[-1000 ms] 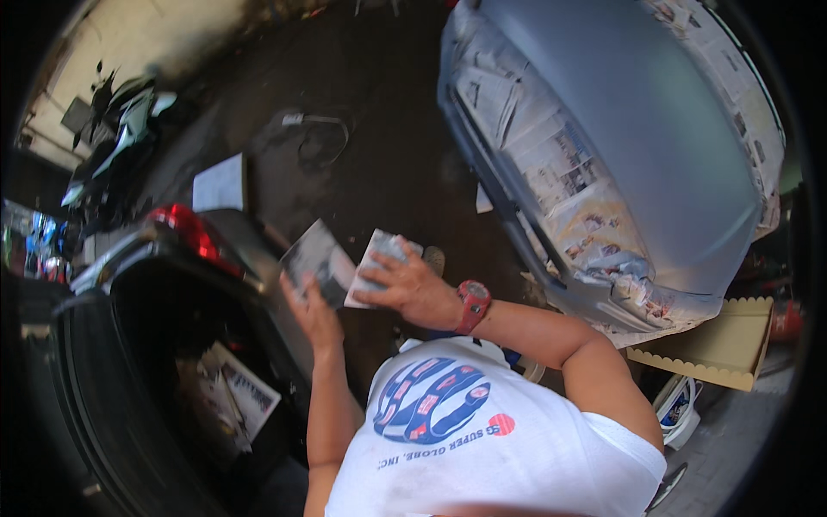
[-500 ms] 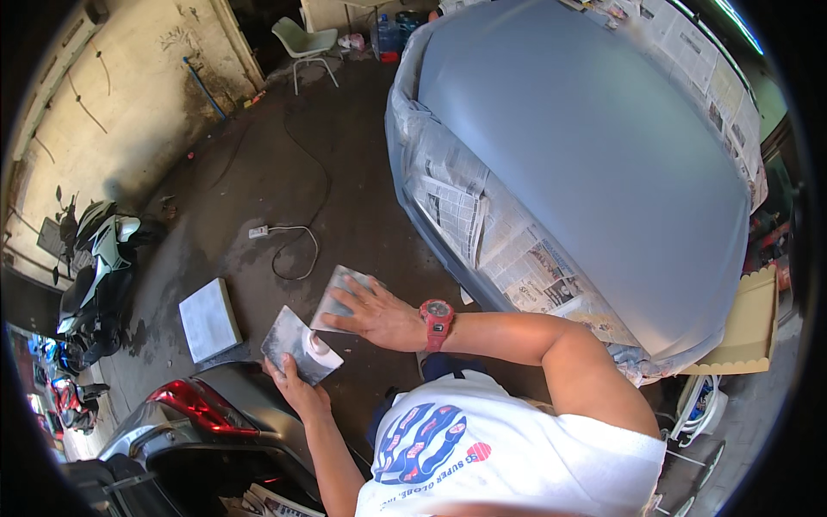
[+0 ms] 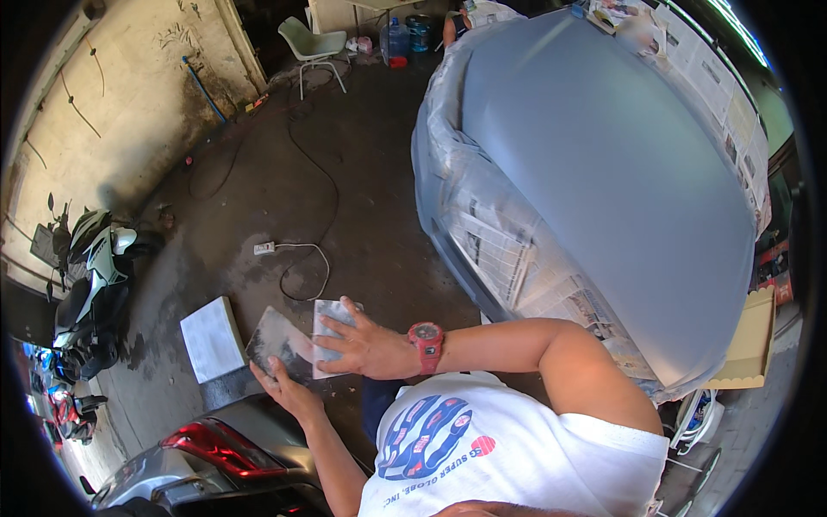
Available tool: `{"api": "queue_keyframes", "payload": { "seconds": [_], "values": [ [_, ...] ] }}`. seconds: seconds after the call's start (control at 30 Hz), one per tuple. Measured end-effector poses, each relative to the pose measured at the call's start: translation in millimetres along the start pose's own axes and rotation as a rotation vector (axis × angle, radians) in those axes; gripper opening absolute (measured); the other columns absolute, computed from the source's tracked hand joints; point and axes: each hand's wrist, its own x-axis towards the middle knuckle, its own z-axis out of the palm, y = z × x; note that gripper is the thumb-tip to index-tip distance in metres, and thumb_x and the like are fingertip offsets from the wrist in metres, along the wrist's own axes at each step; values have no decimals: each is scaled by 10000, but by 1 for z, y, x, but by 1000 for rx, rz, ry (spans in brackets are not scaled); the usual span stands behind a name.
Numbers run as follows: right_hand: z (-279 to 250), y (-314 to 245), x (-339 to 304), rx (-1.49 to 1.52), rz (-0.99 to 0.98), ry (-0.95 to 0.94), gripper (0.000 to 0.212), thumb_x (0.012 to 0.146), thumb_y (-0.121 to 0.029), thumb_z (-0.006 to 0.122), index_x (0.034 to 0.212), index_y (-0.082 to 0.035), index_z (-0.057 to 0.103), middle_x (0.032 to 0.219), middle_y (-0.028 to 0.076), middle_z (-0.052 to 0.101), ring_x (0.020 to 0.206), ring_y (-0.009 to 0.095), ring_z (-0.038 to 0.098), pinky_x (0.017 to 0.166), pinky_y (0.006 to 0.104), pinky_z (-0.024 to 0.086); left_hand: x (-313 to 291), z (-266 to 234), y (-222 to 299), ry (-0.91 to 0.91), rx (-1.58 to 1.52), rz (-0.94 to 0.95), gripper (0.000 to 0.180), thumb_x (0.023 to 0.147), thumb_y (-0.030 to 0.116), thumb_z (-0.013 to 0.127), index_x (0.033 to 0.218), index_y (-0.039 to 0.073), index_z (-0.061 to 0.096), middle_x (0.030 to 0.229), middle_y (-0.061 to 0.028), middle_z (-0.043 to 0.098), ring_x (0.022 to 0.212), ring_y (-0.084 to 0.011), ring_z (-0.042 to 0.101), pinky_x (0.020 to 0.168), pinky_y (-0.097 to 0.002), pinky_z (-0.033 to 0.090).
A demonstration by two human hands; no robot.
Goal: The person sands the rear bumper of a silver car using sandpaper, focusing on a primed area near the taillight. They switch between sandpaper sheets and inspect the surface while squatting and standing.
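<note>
My left hand (image 3: 289, 392) grips a thin grey square plate (image 3: 269, 336) by its near edge, with the thumb on top. A pale pinkish smear of paste (image 3: 299, 345) lies along that plate's right side. My right hand (image 3: 370, 346) is closed on a second whitish-grey flat plate (image 3: 326, 308), fingers spread across its face. The edge of this second plate meets or overlaps the first at the smear; exact contact is hard to tell. A red watch (image 3: 425, 346) is on my right wrist.
A motorcycle with a red tail light (image 3: 226, 446) stands close below my left hand, beside a white square slab (image 3: 209, 340). A grey car hood (image 3: 603, 172) masked with newspaper (image 3: 491, 246) fills the right. A white extension cord (image 3: 265, 248), chair (image 3: 312, 43) and parked scooter (image 3: 96, 284) lie farther off.
The paste, a raised dollop before, is now a flatter, wider smear. My right hand's plate has come down against the left one. The view has shifted slightly.
</note>
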Motion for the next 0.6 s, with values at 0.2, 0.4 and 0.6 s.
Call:
{"api": "queue_keyframes", "payload": {
  "seconds": [0.2,0.4,0.6],
  "values": [
    [4,14,93,163,-117,162,611,936,-54,663,1485,-312,583,1615,154,436,1490,421,487,1209,783,288,149,-12,18,-55,8,-143,481,1102,201,542,1550,42,469,1479,-171,594,1294,-301,638,1084,-456,535],
    [20,64,214,233,295,-17,609,959,14,623,1516,-195,494,1556,212,463,1433,440,525,1129,481,530,220,6,31,-145,-443,-245,440,1094,138,599,1519,73,502,1361,-93,658,1203,-212,682,1025,-385,576],
    [45,95,277,631,387,201,577,953,81,540,1506,-73,482,1471,247,549,1325,375,626,1126,451,498,284,3,50,-190,-351,-411,485,1094,162,588,1555,69,472,1393,-98,643,1247,-216,659,1027,-386,566]
  ]
}}
